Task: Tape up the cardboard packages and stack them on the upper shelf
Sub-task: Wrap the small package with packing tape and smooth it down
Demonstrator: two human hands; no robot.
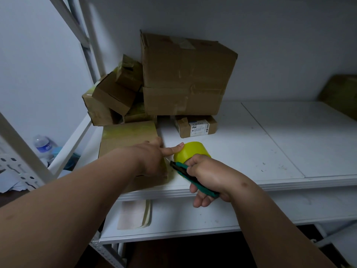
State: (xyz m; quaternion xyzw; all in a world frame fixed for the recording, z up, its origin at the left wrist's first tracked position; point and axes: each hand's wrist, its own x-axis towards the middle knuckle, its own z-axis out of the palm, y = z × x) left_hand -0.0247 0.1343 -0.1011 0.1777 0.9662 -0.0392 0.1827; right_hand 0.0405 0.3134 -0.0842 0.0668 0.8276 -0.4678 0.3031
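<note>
A flat cardboard package (127, 138) with yellowish tape on its top lies at the front left of the white shelf (270, 151). My left hand (152, 157) rests on its right side, and the thumb touches a yellow tape roll (191, 151) just to the right. My right hand (204, 176) holds the tape roll and grips a green utility knife (185, 171). The knife's dark tip points at the short tape strip between roll and package.
A large cardboard box (185, 74) stands behind, on top of a small labelled box (196, 125). Several small boxes (114, 95) are piled at the back left. Another box (342, 93) sits at far right. Flat paper sheets (135, 213) lie on the lower shelf.
</note>
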